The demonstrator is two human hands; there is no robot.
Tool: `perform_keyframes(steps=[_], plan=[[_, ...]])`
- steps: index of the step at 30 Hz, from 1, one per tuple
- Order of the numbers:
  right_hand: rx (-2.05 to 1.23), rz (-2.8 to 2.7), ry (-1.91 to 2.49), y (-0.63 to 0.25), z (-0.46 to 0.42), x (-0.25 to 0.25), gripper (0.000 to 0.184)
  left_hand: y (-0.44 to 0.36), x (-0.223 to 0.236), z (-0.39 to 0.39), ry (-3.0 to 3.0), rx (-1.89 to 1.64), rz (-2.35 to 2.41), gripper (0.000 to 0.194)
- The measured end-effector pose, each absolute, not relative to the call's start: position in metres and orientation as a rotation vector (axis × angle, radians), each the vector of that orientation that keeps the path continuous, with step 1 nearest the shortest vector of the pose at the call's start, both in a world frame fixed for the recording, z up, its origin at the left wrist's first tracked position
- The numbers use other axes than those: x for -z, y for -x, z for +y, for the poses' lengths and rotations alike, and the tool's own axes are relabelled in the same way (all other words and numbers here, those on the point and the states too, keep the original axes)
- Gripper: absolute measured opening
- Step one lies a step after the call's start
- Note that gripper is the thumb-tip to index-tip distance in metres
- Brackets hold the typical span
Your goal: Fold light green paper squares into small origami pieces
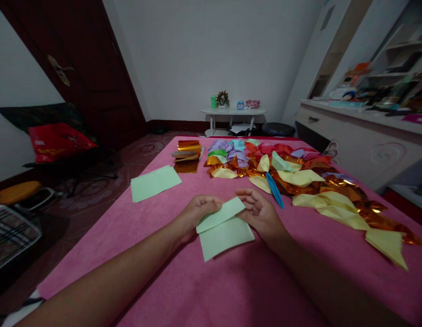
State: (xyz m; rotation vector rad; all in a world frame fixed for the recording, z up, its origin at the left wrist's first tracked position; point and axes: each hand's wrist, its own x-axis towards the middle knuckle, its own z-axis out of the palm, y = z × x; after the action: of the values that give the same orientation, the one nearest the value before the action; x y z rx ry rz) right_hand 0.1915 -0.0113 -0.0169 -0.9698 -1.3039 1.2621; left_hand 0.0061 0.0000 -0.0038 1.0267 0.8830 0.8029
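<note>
A pale green sheet of paper is held between my two hands above the pink cloth, its far part folded over toward me. My left hand grips the left end of the fold, with the thumb on top. At the right end, my right hand pinches the paper, its other fingers curled behind. Left of my hands lies a small stack of pale green paper. Beyond, a pile of shiny gold foil sheets rests on the cloth. A blue pen-like object lies just past my right hand.
Folded paper and foil pieces in several colours spread over the right side of the pink-covered table. A small white table stands by the wall. At right is a cluttered cabinet; at left, a chair with a red bag.
</note>
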Motion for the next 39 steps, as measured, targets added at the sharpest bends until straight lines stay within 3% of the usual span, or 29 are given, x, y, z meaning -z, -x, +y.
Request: perform_keyframes(steps=[8,12,20,28,39], plan=[[-1.024,-1.335,1.048,-0.192,-0.012,0.016,0.017,-0.005,0.004,-0.005,-1.164,-0.802,0.863,0.04],[-1.032,-1.229,1.096,-0.195,-0.01,0.016,0.018,-0.004,0.004,-0.004,-1.251,-0.793,0.79,0.063],[-1.029,-1.279,1.099,-0.197,-0.008,0.019,0.025,-0.009,0.01,-0.002,-1.157,-0.958,0.981,0.044],[-1.16,-1.344,1.052,-0.193,-0.011,0.02,0.03,-0.008,0.013,-0.002,-1.08,-0.999,1.055,0.047],[-1.028,-1.445,1.114,-0.2,-0.009,0.019,0.038,-0.009,0.014,-0.003,-1.088,-0.996,1.069,0.045]])
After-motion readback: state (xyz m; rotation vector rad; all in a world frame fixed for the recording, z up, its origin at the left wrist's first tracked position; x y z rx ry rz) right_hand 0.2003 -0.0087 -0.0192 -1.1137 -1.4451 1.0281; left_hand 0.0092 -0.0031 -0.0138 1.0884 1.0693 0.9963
